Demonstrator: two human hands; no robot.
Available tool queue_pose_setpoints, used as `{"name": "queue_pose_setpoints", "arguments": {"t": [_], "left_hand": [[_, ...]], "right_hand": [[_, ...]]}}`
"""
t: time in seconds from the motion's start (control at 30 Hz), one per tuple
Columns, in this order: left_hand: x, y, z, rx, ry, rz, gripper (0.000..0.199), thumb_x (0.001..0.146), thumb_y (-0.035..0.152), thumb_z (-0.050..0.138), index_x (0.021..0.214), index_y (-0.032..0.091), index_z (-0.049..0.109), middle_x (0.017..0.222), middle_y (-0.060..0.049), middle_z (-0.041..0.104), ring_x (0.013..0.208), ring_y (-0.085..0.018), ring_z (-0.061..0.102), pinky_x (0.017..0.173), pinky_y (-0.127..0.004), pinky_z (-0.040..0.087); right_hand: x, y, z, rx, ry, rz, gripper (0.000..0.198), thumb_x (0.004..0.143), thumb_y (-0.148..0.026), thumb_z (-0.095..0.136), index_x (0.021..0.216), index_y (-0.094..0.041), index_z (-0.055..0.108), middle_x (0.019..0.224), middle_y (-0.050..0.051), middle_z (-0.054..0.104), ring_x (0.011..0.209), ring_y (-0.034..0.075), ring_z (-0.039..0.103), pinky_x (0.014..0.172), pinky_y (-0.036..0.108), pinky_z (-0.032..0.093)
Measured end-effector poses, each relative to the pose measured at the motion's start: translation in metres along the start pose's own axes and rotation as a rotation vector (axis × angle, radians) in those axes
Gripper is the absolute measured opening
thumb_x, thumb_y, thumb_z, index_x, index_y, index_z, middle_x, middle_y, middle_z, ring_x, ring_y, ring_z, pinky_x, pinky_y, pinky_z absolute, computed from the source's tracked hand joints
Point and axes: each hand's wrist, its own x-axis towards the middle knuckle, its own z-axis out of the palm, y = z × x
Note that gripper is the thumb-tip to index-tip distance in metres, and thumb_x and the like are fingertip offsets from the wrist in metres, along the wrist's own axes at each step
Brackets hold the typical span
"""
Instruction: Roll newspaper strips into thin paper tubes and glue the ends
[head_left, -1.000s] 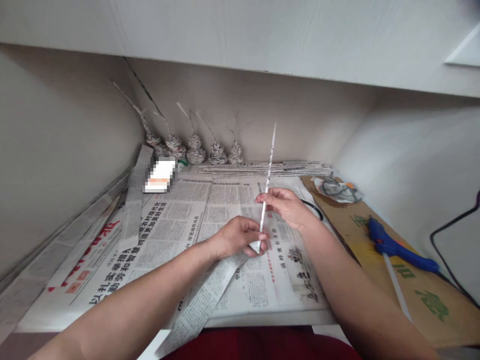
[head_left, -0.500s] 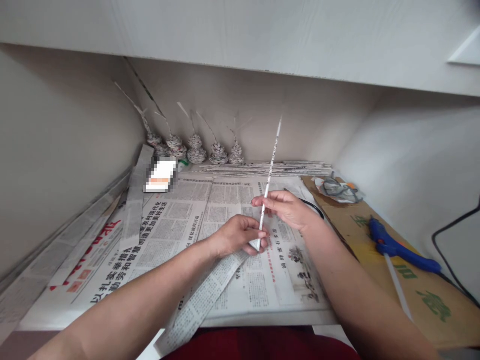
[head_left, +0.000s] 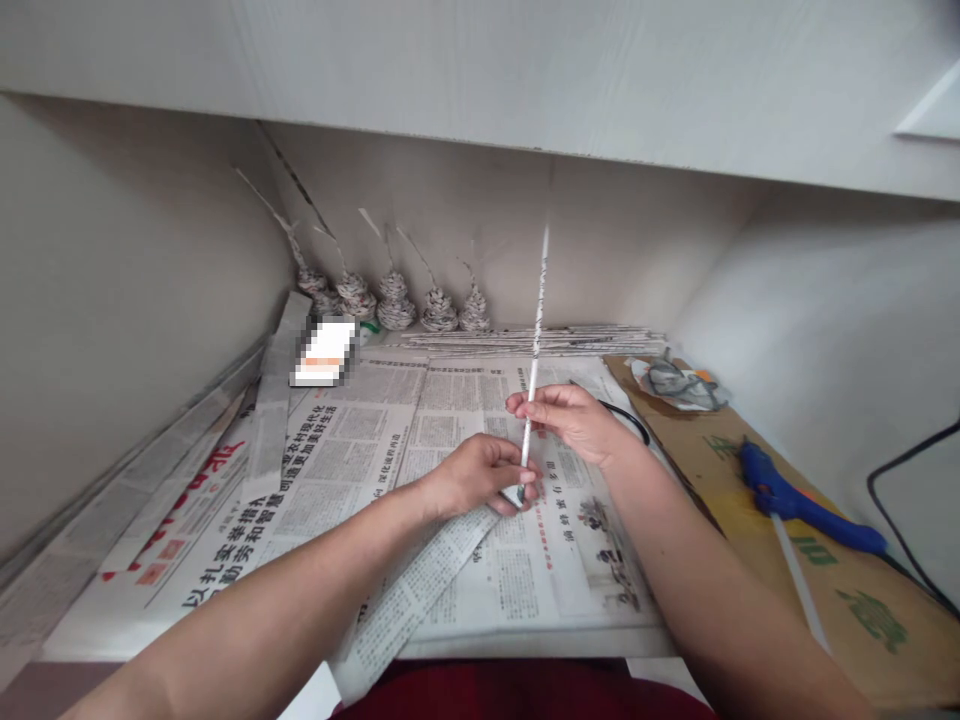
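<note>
A thin rolled newspaper tube (head_left: 538,325) stands nearly upright between my hands, its top blurred against the back wall. My left hand (head_left: 484,475) pinches the tube's lower end, where a loose newspaper strip (head_left: 431,580) runs into the roll. That strip trails down toward the table's front edge. A little higher up, my right hand (head_left: 566,415) grips the same tube between thumb and fingers. Beneath both hands, printed newspaper sheets (head_left: 450,400) cover the table.
Several woven paper gourd shapes (head_left: 396,300) line the back wall beside a bundle of paper tubes (head_left: 555,341). Cardboard (head_left: 825,620) at right carries a blue glue gun (head_left: 802,510) with a white stick and cord. Cut strips (head_left: 274,430) lie left; a shelf board (head_left: 480,80) overhangs.
The tube has tilted from leaning right to nearly upright, and its printed marks look turned. Both hands keep their hold in almost the same place.
</note>
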Motion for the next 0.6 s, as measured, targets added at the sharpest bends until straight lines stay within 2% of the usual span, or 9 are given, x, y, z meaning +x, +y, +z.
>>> {"name": "queue_pose_setpoints", "arguments": {"t": [0.1,0.27,0.43,0.53,0.6], "left_hand": [[0.0008,-0.0025,-0.0007,0.004,-0.001,0.015,0.031,0.077,0.039,0.065,0.089,0.01,0.066,0.084,-0.009,0.067,0.075,-0.016,0.064,0.059,-0.026,0.053],[-0.0004,-0.0006,-0.0009,-0.007,0.007,0.022,0.03,0.077,0.039,0.065,0.087,0.011,0.065,0.084,-0.008,0.066,0.074,-0.016,0.063,0.057,-0.026,0.052],[-0.0017,0.004,0.0001,0.002,-0.017,0.016,0.031,0.078,0.04,0.065,0.088,0.011,0.066,0.087,-0.009,0.066,0.069,-0.014,0.062,0.056,-0.025,0.052],[-0.0023,0.0057,0.0003,0.005,-0.015,0.018,0.032,0.078,0.041,0.064,0.086,0.011,0.066,0.088,-0.009,0.066,0.068,-0.013,0.062,0.056,-0.026,0.051],[-0.0025,0.0059,0.0004,0.004,-0.015,0.01,0.033,0.077,0.042,0.065,0.088,0.011,0.066,0.088,-0.009,0.066,0.069,-0.014,0.062,0.056,-0.026,0.052]], "right_hand": [[0.0017,0.0017,0.0012,0.031,0.079,0.004,0.022,0.07,-0.038,0.076,0.081,-0.02,0.071,0.107,0.005,0.068,0.086,0.017,0.06,0.069,0.029,0.042],[-0.0002,-0.0011,0.0038,0.011,-0.033,-0.011,0.028,0.075,-0.043,0.07,0.086,-0.019,0.073,0.102,0.009,0.069,0.095,0.021,0.061,0.077,0.033,0.044],[0.0021,0.001,0.0018,0.066,0.105,-0.037,0.023,0.071,-0.039,0.074,0.084,-0.02,0.073,0.092,0.006,0.07,0.088,0.019,0.061,0.072,0.031,0.045],[0.0019,0.0013,0.0006,0.064,0.005,-0.046,0.026,0.075,-0.041,0.07,0.089,-0.019,0.073,0.096,0.008,0.069,0.093,0.021,0.06,0.075,0.032,0.045],[0.0015,0.0015,0.0006,0.031,-0.03,-0.024,0.024,0.076,-0.04,0.07,0.087,-0.018,0.073,0.098,0.008,0.069,0.089,0.019,0.06,0.074,0.031,0.044]]}}
